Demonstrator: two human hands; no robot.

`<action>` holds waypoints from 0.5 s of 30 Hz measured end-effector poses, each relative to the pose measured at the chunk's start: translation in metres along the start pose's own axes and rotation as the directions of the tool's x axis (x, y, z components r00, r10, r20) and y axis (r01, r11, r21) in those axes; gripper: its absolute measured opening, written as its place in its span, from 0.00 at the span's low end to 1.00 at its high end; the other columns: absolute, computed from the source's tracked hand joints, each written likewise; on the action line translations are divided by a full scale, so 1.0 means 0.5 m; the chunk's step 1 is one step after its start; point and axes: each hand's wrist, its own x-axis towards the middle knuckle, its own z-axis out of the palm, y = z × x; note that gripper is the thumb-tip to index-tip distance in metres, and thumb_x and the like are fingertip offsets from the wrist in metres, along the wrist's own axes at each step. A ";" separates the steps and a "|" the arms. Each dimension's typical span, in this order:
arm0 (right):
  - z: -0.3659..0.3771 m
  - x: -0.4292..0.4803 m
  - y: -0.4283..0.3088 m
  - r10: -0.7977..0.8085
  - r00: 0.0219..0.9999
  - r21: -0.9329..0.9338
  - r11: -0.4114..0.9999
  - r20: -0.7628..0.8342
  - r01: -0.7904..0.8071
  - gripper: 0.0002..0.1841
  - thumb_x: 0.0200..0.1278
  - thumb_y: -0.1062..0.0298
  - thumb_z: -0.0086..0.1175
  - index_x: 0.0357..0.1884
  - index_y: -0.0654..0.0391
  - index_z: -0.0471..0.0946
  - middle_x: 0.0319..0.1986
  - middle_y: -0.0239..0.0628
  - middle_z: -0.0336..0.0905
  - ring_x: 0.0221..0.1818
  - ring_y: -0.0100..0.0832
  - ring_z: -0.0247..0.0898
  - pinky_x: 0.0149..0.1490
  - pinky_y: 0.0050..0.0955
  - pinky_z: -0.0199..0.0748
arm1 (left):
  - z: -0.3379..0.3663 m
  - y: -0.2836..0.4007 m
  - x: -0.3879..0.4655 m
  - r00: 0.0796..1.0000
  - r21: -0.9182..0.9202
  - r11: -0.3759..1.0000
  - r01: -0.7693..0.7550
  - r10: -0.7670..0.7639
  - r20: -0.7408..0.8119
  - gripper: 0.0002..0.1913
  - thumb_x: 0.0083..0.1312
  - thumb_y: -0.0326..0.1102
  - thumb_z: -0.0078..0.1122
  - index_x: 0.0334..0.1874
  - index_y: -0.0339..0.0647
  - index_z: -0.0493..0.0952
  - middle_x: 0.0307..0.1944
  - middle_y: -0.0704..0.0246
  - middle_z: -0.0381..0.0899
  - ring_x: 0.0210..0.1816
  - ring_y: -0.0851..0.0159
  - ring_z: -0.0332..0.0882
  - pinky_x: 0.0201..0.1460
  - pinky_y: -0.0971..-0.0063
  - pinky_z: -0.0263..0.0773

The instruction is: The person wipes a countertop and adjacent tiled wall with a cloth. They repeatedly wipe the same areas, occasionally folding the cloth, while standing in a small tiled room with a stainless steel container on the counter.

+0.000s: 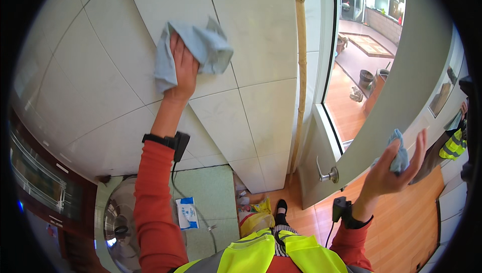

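Note:
My left hand [183,66] presses a grey-blue cloth [212,49] flat against the white wall tiles [263,28], its fingers partly under a fold. To the right, my right hand [395,171] is raised in front of the door, with its fingers spread. A crumpled blue cloth [400,158] lies between its thumb and fingers. Both wrists wear black straps with small boxes and cables.
A bamboo pole [301,58] stands beside the open door [395,100] with its lever handle [328,175]. Below the wall, a green tiled counter [211,186] bears a blue-white packet [187,213] and a domed metal lid [120,228]. Yellow bags [257,218] lie on the floor.

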 end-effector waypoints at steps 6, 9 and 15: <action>0.134 -0.090 -0.048 0.292 0.792 0.270 0.829 0.536 -0.489 0.05 0.63 0.73 0.63 0.34 0.63 0.80 0.28 0.37 0.83 0.31 0.23 0.78 0.35 0.22 0.73 | 0.066 0.014 0.079 0.975 -0.079 0.997 -0.022 0.004 -0.224 0.21 0.62 0.26 0.55 0.59 0.30 0.73 0.65 0.53 0.68 0.71 0.43 0.59 0.73 0.52 0.56; 0.258 -0.131 -0.038 0.417 0.436 0.160 0.551 0.798 -0.819 0.15 0.63 0.59 0.65 0.28 0.62 0.79 0.20 0.34 0.81 0.23 0.19 0.73 0.30 0.20 0.69 | 0.060 0.013 0.078 0.978 -0.051 0.998 -0.034 0.023 -0.210 0.21 0.61 0.28 0.56 0.58 0.32 0.74 0.64 0.54 0.69 0.70 0.43 0.60 0.72 0.52 0.58; 0.401 -0.181 -0.048 0.472 0.326 0.159 0.359 0.819 -0.920 0.19 0.60 0.56 0.66 0.22 0.62 0.79 0.17 0.33 0.80 0.21 0.19 0.72 0.30 0.20 0.69 | 0.056 0.015 0.076 0.988 -0.114 0.993 -0.044 0.027 -0.150 0.26 0.59 0.24 0.51 0.62 0.26 0.68 0.68 0.48 0.62 0.72 0.37 0.52 0.75 0.46 0.48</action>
